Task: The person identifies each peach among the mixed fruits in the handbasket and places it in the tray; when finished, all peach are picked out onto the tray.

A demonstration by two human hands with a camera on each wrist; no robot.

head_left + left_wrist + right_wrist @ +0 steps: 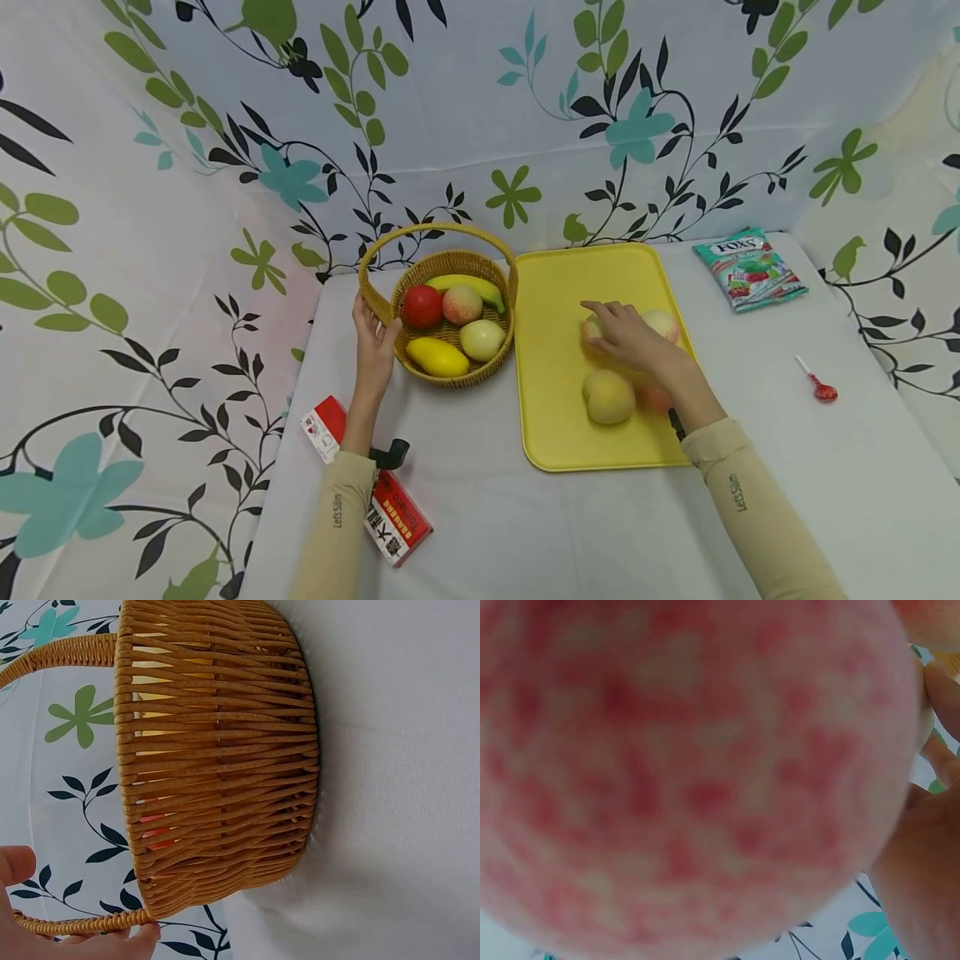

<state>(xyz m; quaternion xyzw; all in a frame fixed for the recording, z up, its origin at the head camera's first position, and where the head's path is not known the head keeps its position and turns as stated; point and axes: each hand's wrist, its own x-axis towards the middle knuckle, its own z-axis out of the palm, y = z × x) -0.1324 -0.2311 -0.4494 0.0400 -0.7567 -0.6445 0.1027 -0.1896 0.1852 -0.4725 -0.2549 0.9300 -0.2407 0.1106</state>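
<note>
My left hand (375, 342) grips the handle of a wicker basket (457, 379) at its left side; in the left wrist view the thumb (16, 864) and fingers lie on either side of it. Inside sit a banana (480, 288), a red round fruit (422, 307), a peach (462, 305), a pale green fruit (482, 341) and a yellow oval fruit (437, 357). Over a yellow tray (555, 425), my right hand (626, 333) holds a peach (591, 330) between thumb and fingers, partly covering it. A red-speckled peach (697, 772) fills most of the right wrist view.
On the tray are also a yellow peach-like fruit (609, 397), a pale peach (662, 325) and a reddish one (652, 397) beside the wrist. A candy bag (750, 268) and a lollipop (823, 388) lie right. Red-and-white boxes (397, 517) lie by the left forearm. Patterned cloth stands behind.
</note>
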